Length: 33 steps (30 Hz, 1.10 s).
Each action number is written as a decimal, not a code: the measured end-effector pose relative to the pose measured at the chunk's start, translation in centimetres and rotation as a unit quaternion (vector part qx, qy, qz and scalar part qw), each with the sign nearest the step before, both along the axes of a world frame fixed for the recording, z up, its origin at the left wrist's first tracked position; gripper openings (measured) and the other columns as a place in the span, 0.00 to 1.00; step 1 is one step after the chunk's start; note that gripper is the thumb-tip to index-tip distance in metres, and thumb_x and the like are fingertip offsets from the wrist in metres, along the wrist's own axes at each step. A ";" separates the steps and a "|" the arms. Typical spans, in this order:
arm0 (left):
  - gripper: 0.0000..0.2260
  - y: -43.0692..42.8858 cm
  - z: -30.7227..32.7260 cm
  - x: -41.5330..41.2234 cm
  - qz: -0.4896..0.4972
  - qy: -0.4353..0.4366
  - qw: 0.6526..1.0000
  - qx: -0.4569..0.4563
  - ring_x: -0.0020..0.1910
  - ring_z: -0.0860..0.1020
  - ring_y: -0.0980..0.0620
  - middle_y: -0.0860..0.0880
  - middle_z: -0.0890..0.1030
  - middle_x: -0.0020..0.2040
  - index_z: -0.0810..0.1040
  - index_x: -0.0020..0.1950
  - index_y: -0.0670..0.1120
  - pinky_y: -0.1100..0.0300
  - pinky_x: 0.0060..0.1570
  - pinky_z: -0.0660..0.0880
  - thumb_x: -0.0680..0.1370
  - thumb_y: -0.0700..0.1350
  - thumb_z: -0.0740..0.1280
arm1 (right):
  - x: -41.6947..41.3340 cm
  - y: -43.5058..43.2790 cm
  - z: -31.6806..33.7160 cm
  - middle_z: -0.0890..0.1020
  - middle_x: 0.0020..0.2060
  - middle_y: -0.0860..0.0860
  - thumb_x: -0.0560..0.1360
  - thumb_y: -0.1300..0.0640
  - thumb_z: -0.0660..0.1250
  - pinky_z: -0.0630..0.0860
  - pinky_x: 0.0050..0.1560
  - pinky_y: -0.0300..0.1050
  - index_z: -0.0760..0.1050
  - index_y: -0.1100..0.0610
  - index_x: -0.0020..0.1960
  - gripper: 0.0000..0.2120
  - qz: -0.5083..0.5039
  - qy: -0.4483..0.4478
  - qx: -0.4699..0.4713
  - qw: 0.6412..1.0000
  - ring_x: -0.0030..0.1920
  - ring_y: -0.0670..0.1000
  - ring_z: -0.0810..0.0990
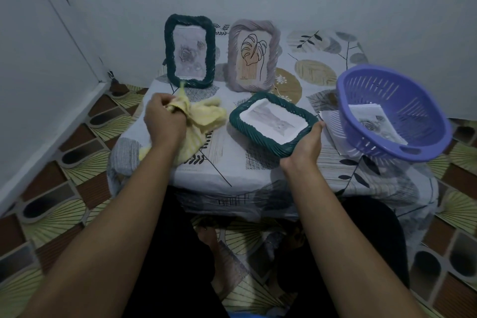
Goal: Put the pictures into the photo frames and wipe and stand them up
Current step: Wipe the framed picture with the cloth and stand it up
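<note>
My right hand (304,146) holds a dark green rope-edged photo frame (260,137) by its near right corner, tilted face up above the table, with a pale picture (273,121) inside it. A yellow cloth (204,116) is bunched in my left hand (164,120), just left of that frame. At the back of the table two frames stand upright: a dark green one (189,50) with a faded rose picture and a mauve one (254,55) with a leaf drawing.
A purple plastic basket (392,111) sits tilted at the table's right edge with a printed picture (371,119) inside; more paper sheets (330,121) lie under it. The low table (232,170) has a leaf-print cover. Walls close in behind and to the left.
</note>
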<state>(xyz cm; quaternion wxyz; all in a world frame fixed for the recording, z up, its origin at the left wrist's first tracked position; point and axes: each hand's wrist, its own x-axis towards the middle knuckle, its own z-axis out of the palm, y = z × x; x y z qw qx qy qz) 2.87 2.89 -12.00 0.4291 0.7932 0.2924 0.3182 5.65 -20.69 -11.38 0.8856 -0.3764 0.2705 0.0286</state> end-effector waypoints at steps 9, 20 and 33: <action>0.23 -1.3 -1.8 0.6 -0.188 0.180 0.948 0.185 0.65 0.70 0.38 0.38 0.73 0.65 0.75 0.65 0.39 0.48 0.63 0.68 0.73 0.46 0.56 | -0.1 0.1 0.1 0.86 0.52 0.56 0.81 0.39 0.56 0.84 0.45 0.55 0.80 0.55 0.60 0.24 0.002 -0.011 0.015 1.000 0.51 0.60 0.85; 0.35 -4.2 -2.3 -0.5 -0.267 0.146 0.894 0.330 0.79 0.51 0.41 0.47 0.61 0.79 0.64 0.77 0.55 0.35 0.72 0.48 0.68 0.56 0.59 | -0.5 -1.2 2.1 0.85 0.53 0.56 0.82 0.44 0.55 0.83 0.45 0.51 0.80 0.56 0.60 0.21 0.022 -0.050 0.002 0.999 0.50 0.58 0.84; 0.13 -7.9 0.0 -0.4 -0.350 -0.041 0.898 0.263 0.34 0.78 0.43 0.46 0.81 0.37 0.81 0.53 0.42 0.55 0.33 0.70 0.80 0.50 0.64 | 0.3 -4.4 3.4 0.86 0.46 0.58 0.83 0.44 0.48 0.78 0.31 0.40 0.77 0.58 0.59 0.25 0.133 0.010 -0.074 0.988 0.41 0.62 0.87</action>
